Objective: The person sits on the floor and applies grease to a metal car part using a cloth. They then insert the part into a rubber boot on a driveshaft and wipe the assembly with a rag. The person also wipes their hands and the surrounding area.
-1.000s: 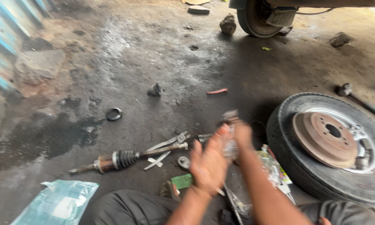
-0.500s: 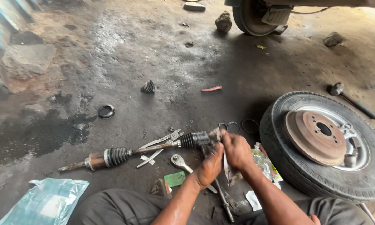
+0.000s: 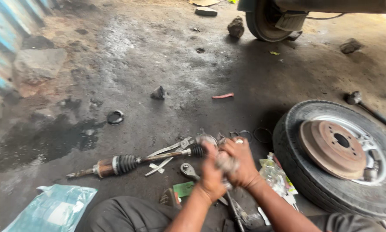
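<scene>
Left hand [image 3: 211, 171] and right hand [image 3: 240, 165] clenched together around blurred metal part [image 3: 225, 163], at axle [image 3: 133, 162] end, beside wheel [image 3: 339, 159].

A greasy concrete workshop floor [image 3: 128, 60] holds scattered parts. At three o'clock, a black tyre on its silver rim [image 3: 330, 193] lies flat, a rusty brake disc [image 3: 332, 148] resting on top. A black rubber ring [image 3: 115, 117] sits at nine o'clock, a small red strip [image 3: 223, 96] near centre, a pale blue plastic bag [image 3: 51, 208] at seven o'clock, a long-handled hammer [image 3: 369, 109] at two o'clock.
</scene>
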